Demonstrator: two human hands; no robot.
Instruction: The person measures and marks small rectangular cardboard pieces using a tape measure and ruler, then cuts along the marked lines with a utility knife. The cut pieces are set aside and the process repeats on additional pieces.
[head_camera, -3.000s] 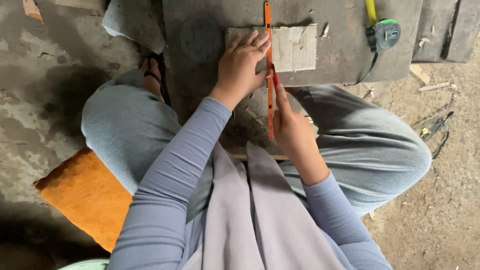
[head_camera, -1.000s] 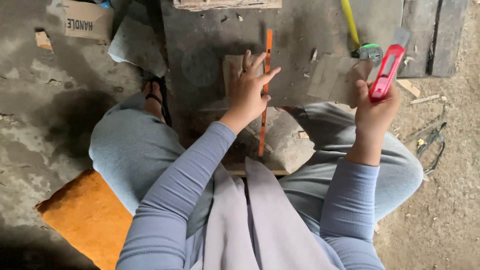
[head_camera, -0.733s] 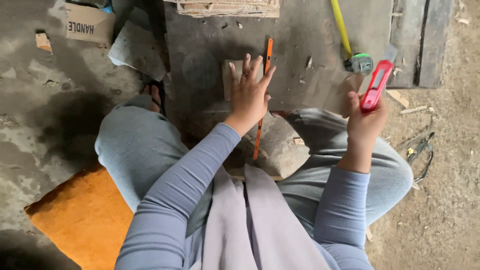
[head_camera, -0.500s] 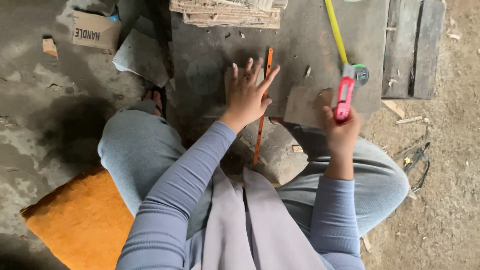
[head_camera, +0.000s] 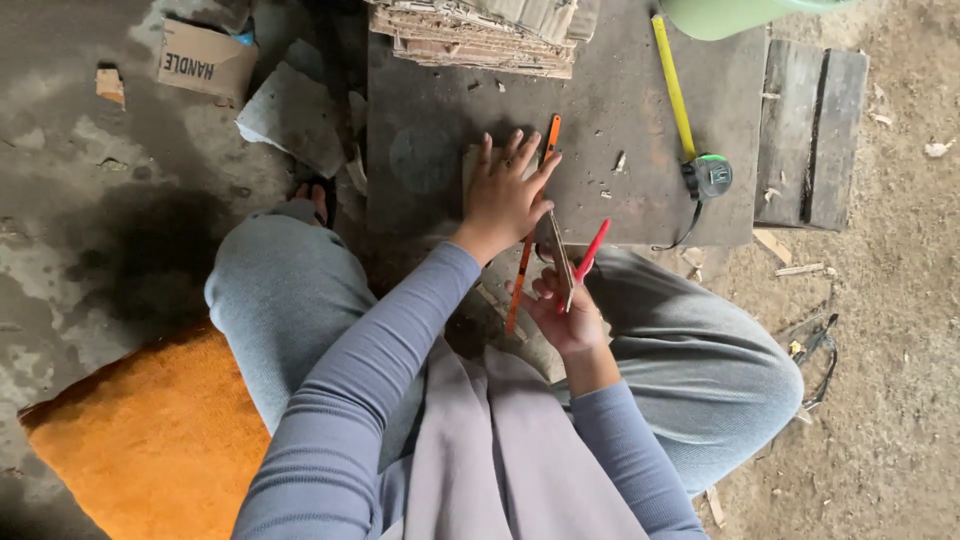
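Orange ruler (head_camera: 530, 235) lies across cardboard piece (head_camera: 472, 165) on dark board (head_camera: 620, 110). Left hand (head_camera: 505, 195) spread flat, pressing both down. Right hand (head_camera: 565, 310) curled round red utility knife (head_camera: 588, 255), near ruler's lower end. Tape measure (head_camera: 708, 176) rests well right.

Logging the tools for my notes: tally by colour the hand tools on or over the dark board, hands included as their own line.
Orange: 1, the ruler under the left hand
Red: 1, the utility knife in the right hand
Yellow: 1, the tape measure
Hands: 2
Total: 5
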